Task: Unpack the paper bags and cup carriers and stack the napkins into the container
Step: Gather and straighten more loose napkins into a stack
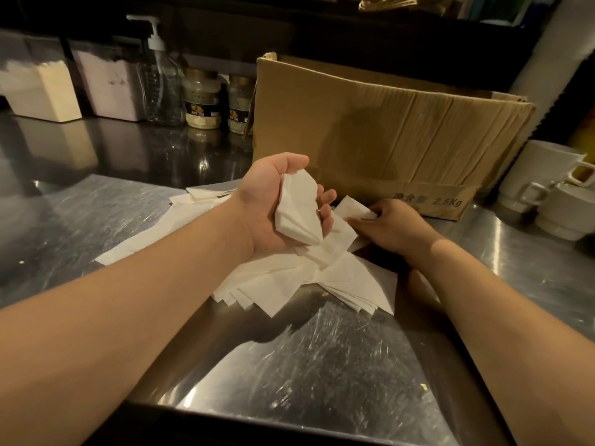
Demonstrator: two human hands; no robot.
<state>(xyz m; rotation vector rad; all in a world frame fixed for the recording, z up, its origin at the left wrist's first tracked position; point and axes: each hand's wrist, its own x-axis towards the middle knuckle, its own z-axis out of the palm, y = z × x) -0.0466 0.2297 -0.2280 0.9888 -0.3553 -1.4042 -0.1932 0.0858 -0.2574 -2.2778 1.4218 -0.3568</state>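
Observation:
A loose pile of white napkins (pixel 277 284) lies spread on the steel counter (pixel 322 365). My left hand (pixel 267 207) is palm up above the pile and holds a small bunch of napkins (pixel 297 210) in its curled fingers. To its right, my right hand (pixel 389 225) rests low on the counter and pinches one folded napkin (pixel 352 209) at its corner. A brown cardboard box (pixel 386 130) stands just behind both hands.
Stacked white cups (pixel 547 188) stand at the right edge. At the back left are two powder containers (pixel 42 88), a pump bottle (pixel 161 78) and two jars (pixel 203 98). The counter's front edge runs along the bottom.

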